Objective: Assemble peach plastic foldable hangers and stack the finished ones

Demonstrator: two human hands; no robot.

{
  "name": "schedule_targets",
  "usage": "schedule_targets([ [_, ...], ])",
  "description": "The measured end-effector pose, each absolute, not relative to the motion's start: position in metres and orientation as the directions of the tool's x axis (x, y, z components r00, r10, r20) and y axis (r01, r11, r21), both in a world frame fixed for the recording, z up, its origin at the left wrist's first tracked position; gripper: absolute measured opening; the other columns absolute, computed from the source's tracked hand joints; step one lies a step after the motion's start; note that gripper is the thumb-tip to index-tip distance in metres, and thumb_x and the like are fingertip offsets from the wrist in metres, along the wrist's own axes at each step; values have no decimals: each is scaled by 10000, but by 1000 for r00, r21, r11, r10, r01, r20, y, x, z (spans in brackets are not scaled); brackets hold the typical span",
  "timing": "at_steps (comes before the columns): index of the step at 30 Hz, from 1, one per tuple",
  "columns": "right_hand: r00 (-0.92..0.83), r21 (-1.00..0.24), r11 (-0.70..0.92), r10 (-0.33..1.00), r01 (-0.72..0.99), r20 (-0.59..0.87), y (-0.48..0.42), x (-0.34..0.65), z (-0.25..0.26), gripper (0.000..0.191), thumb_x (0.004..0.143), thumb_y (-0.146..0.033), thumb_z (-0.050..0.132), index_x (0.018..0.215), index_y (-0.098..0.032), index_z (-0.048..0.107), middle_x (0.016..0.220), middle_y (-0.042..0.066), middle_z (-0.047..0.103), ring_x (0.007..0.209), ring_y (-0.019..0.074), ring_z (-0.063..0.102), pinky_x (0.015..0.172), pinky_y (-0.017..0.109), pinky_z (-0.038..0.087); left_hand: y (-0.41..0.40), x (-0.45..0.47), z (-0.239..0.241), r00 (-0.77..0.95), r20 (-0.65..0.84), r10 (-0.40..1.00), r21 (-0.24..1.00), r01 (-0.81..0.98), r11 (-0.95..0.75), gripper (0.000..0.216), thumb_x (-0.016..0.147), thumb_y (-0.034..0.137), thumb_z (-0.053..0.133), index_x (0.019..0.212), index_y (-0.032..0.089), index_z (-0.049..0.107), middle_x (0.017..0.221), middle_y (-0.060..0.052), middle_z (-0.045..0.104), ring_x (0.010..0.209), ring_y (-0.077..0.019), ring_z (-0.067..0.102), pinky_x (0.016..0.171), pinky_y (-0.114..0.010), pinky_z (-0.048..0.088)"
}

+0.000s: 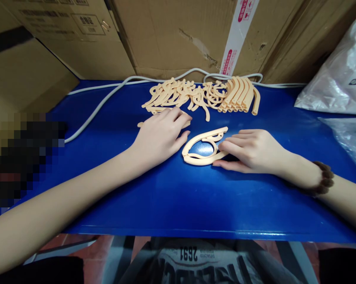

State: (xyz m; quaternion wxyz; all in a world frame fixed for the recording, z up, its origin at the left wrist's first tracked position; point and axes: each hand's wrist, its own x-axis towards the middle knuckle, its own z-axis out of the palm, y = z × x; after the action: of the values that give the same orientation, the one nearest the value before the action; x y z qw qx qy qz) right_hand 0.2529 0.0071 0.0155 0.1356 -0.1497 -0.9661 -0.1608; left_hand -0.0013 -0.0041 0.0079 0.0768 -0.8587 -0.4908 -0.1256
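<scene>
Pinching: R hand (251, 152), right of ctr, grip clamped on lower arm of cream, curved, two-armed plastic piece (200, 161), which lies at ctr of frame on glossy blue tabletop (210, 205). L hand (163, 130), left of ctr, over long, thin cream plastic part (186, 124); grip mostly hidden, can't tell if clamped. Upper ctr: 1 pile thin, curved cream plastic parts (172, 92); to its right, 1 row thick, hollow-ended cream plastic tubes (238, 94). Behind: white cable (107, 98), brown cardboard box (174, 39). Upper right: whitish plastic bag (340, 75).
</scene>
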Motion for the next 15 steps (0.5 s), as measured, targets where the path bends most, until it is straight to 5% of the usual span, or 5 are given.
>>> schedule_targets([
  [15, -916, 268, 901, 253, 340, 310, 7, 252, 15, 386, 997, -487, 446, 766, -196, 550, 604, -15, 605, 511, 129, 510, 561, 275, 360, 0, -6, 11, 471, 231, 851, 45, 869, -493, 291, 938, 168, 425, 1170, 153, 599, 1184, -128, 651, 1117, -306, 617, 926, -452, 518],
])
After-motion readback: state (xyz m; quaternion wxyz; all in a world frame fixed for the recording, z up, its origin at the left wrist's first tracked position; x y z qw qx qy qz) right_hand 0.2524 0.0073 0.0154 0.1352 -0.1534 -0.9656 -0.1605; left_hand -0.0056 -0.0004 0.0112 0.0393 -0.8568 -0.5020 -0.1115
